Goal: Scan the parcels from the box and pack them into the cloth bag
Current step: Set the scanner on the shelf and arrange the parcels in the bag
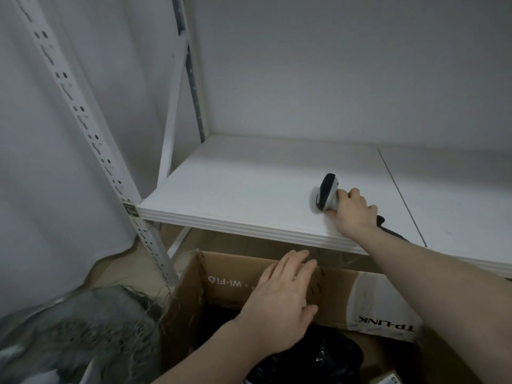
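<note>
An open cardboard box (pixel 227 275) printed "TP-LINK" stands on the floor under the shelf, with black plastic-wrapped parcels (pixel 310 358) inside. My left hand (pixel 279 300) hovers over the box with straight fingers and holds nothing. My right hand (pixel 353 212) reaches onto the white shelf (pixel 235 187) and grips the handle of a black and grey barcode scanner (pixel 327 194), whose black cable trails back towards the shelf edge. A grey woven cloth bag (pixel 77 333) with frayed edges lies at the lower left, beside the box.
A white perforated rack upright (pixel 91 145) runs down the left, next to the shelf's corner. White sheeting covers the wall on the left. A second shelf board (pixel 457 189) adjoins on the right.
</note>
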